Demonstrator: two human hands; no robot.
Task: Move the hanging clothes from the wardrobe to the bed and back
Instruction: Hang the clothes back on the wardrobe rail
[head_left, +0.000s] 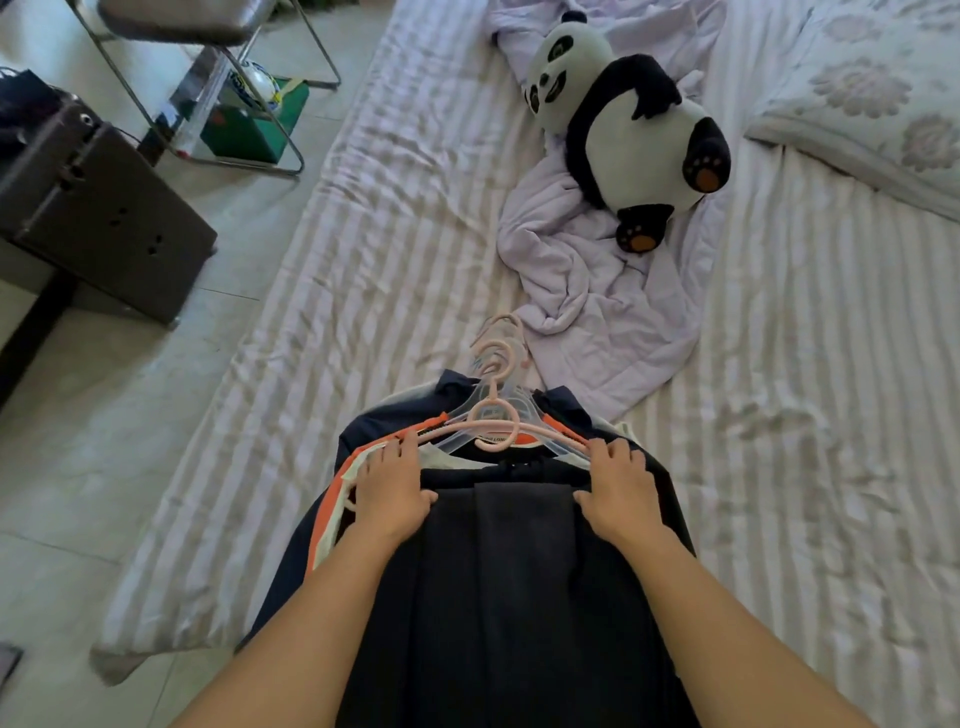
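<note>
Both hands on the stack of clothes (498, 571), which lies on the bed (779, 415) at its near edge, hanging partly off toward me. Left hand (387, 493) and right hand (618, 493) each grip a shoulder end of the hangers (493, 415), fingers (402, 447) curled over the top bar, thumbs on the dark cloth. Neither hand is free.

Key relation: hanger bars run left-right across me, hooks point away toward the far side of the bed, garments trail back toward my body. Stack sits centred between the hands, so neither is nearer; any lift is two-handed and symmetric.

Count: at least three hangers by the hooks, pink plus clear ones; exact number I can't tell. Garments: dark top one, an orange-and-white one under it, dark one below; more may be hidden.

Also on the bed: one toy panda (623, 114) on one crumpled lilac sheet (597, 291), just beyond the hooks; one pillow (883, 88) at the far right corner.
</note>
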